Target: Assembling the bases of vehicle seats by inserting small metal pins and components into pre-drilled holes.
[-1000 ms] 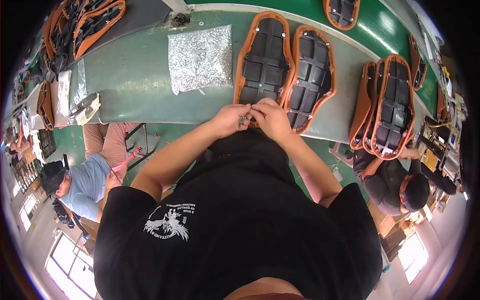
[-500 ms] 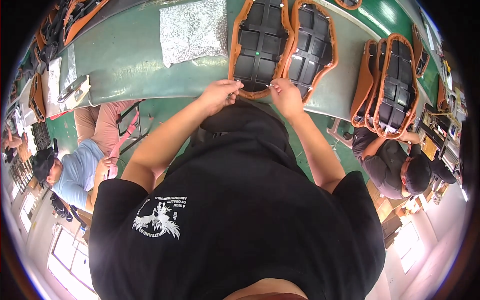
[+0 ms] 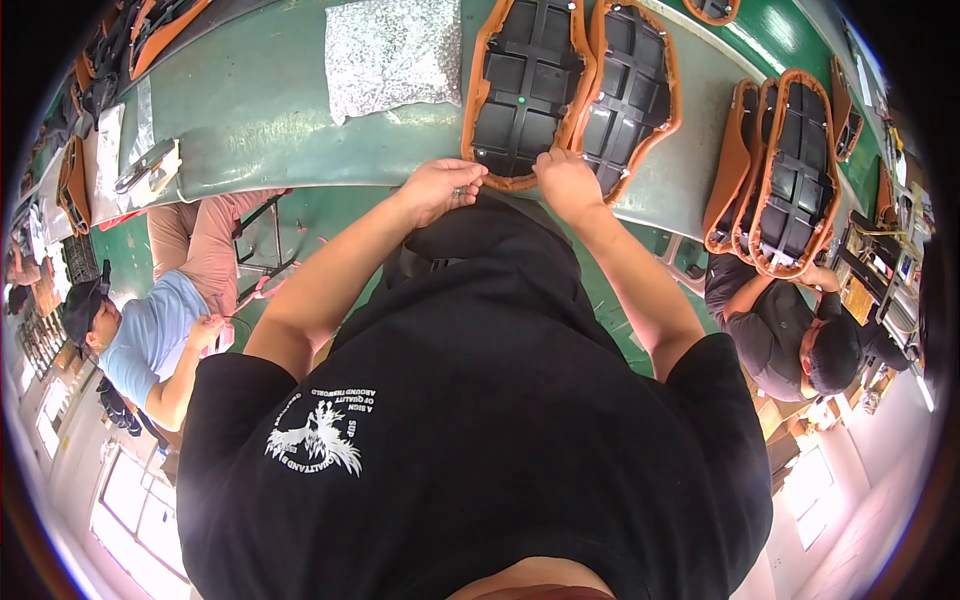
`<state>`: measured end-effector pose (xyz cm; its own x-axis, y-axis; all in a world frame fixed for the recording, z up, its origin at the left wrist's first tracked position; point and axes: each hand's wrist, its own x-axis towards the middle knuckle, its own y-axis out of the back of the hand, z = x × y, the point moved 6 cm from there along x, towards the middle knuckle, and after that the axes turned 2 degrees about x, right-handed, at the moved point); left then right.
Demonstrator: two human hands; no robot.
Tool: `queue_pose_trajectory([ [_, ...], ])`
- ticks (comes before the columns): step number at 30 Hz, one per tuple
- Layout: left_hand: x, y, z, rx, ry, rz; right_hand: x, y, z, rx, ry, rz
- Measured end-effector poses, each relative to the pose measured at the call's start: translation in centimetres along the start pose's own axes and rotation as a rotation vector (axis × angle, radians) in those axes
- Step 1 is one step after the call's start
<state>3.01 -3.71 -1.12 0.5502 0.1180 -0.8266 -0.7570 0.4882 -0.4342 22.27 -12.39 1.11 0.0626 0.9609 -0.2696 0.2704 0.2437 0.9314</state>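
Note:
A long panel (image 3: 520, 102) lies on the table in front of me, its black ribbed plastic back facing up and a tan cover wrapped round its rim. At its near left corner, my left hand (image 3: 440, 190) has its fingers pressed together against the rim. Something small and shiny shows among those fingers, too small to name. My right hand (image 3: 568, 182) is closed in a pinch at the near right corner, and its fingers hide whatever is in them. Touching this panel on the right is a second panel (image 3: 628, 90) of the same kind.
A silvery speckled bag (image 3: 392, 58) lies left of the panels on the green table (image 3: 240, 120). Several more tan-rimmed panels (image 3: 797, 165) stand at the right, beside a person in dark clothes (image 3: 775, 325). Another person in light blue (image 3: 160, 325) sits at the left.
My right hand has shifted slightly left and turned over the rim; a small pale bit visible at its fingertips is now hidden. My left hand stays at its corner.

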Motion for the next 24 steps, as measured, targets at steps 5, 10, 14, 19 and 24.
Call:
queue_pose_trajectory([
  [5,0.1,0.3,-0.2,0.024,0.032,0.019,1.1,-0.3,0.1,-0.053,-0.025,-0.103],
  [10,0.4,1.2,-0.8,0.014,0.038,0.049,1.2,0.8,-0.5,-0.020,-0.147,-0.261],
  [14,0.3,1.5,-0.8,0.029,0.041,0.057,-0.1,1.7,-0.9,-0.046,-0.120,-0.101],
  [19,0.6,1.6,-1.1,0.066,0.050,0.038,-1.0,0.4,-0.3,0.042,-0.191,-0.209],
  [24,0.3,0.0,-0.5,0.073,0.045,-0.066,-1.0,2.9,-3.6,0.770,-0.157,0.139],
])
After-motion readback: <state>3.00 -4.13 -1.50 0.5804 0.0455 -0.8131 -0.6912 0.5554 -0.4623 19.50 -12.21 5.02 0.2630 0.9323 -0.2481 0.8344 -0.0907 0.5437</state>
